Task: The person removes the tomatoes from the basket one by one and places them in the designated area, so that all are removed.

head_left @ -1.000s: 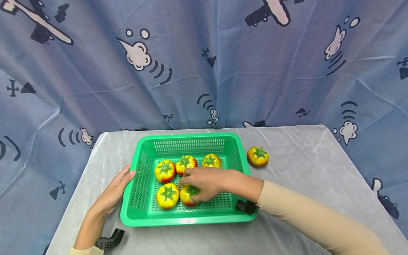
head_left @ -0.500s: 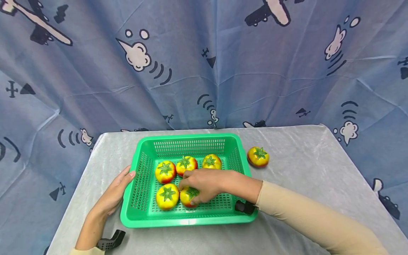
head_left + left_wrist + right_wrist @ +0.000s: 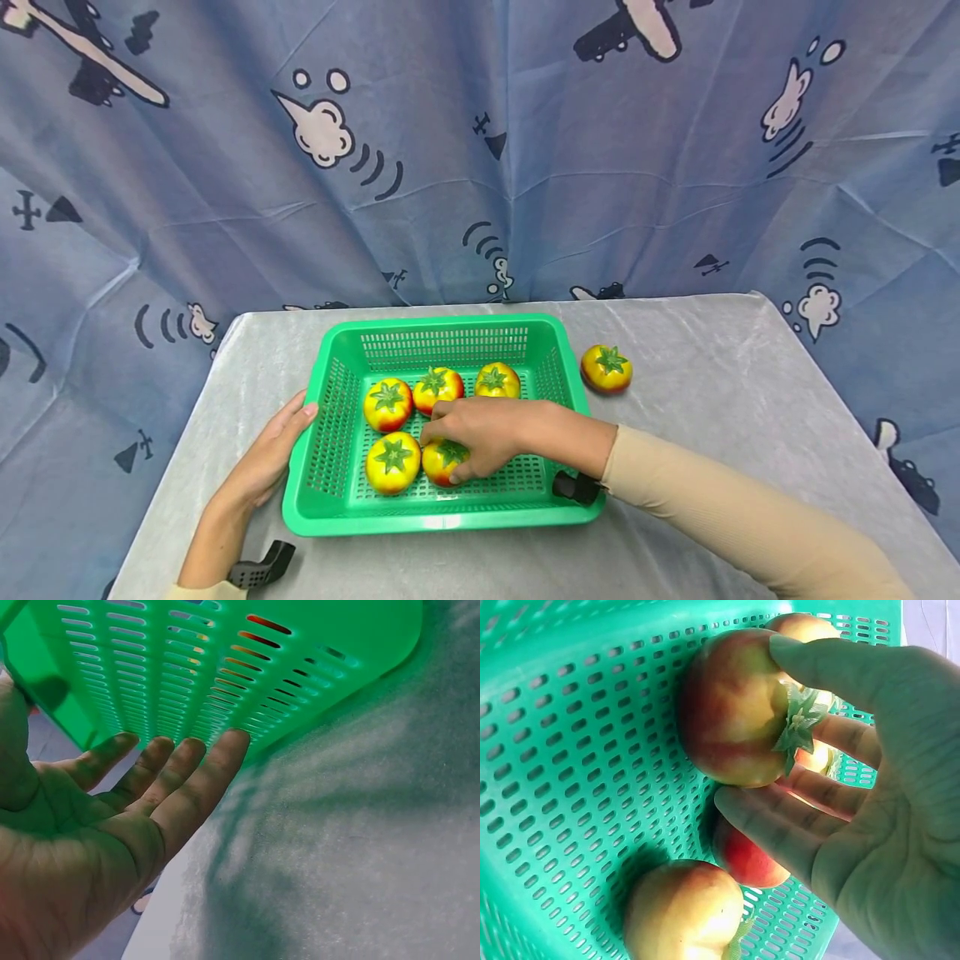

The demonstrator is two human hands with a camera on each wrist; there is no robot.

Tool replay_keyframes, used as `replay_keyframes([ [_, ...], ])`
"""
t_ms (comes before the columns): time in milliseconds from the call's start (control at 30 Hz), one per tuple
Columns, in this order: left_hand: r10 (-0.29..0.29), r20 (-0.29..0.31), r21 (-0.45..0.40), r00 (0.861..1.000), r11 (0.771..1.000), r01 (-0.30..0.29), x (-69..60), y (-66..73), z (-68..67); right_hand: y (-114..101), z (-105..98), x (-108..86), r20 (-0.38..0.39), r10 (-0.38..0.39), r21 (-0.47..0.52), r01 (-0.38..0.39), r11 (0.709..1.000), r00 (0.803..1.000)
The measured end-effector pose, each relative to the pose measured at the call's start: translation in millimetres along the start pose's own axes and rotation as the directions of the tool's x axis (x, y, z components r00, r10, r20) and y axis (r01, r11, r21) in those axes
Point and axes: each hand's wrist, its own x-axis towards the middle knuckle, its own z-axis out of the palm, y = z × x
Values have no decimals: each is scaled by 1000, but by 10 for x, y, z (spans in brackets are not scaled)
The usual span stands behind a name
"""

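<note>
A green plastic basket (image 3: 375, 523) with slotted walls holds several yellow-red tomatoes with green star-shaped tops. My right hand (image 3: 483, 429) reaches into it and holds the front middle tomato (image 3: 442, 468), thumb on one side and fingertips on the other, as the right wrist view shows. Left of that is another tomato (image 3: 393, 463). Behind lie a tomato (image 3: 387, 405), a second tomato (image 3: 438, 389) and a third tomato (image 3: 497, 381), partly behind my hand. My left hand (image 3: 270, 446) rests against the basket's left side, its fairly straight fingers (image 3: 199, 784) touching the outer wall.
One more tomato (image 3: 606, 368) sits on the table outside the basket, to its right. The table (image 3: 720, 400) has a pale grey cloth. A blue patterned curtain (image 3: 435, 167) hangs behind it. Black wrist devices, such as the left strap (image 3: 262, 567), are worn on both arms.
Almost nothing moves. Both hands keep their places, the right one on the same tomato and the left one at the basket's side.
</note>
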Motion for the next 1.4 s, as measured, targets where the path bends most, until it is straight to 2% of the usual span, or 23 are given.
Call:
replay_keyframes([
  [500, 31, 18, 1, 999, 1000, -31, 8, -16, -16, -12, -19, 2, 18, 15, 12, -15, 1000, 1000],
  [800, 74, -13, 32, 997, 997, -73, -43, -23, -46, -42, -35, 69, 26, 8, -14, -8, 1000, 1000],
  [933, 66, -3, 35, 998, 997, -66, -42, -34, -32, -36, -23, 60, 31, 29, -11, -29, 1000, 999],
  [1267, 75, -9, 31, 997, 997, -74, 3, -33, -12, 13, -9, 25, 13, 26, 5, -26, 1000, 1000],
  [1400, 66, -13, 56, 998, 996, -65, 1, -40, 0, 23, 3, 12, 14, 27, 11, -27, 1000, 1000],
])
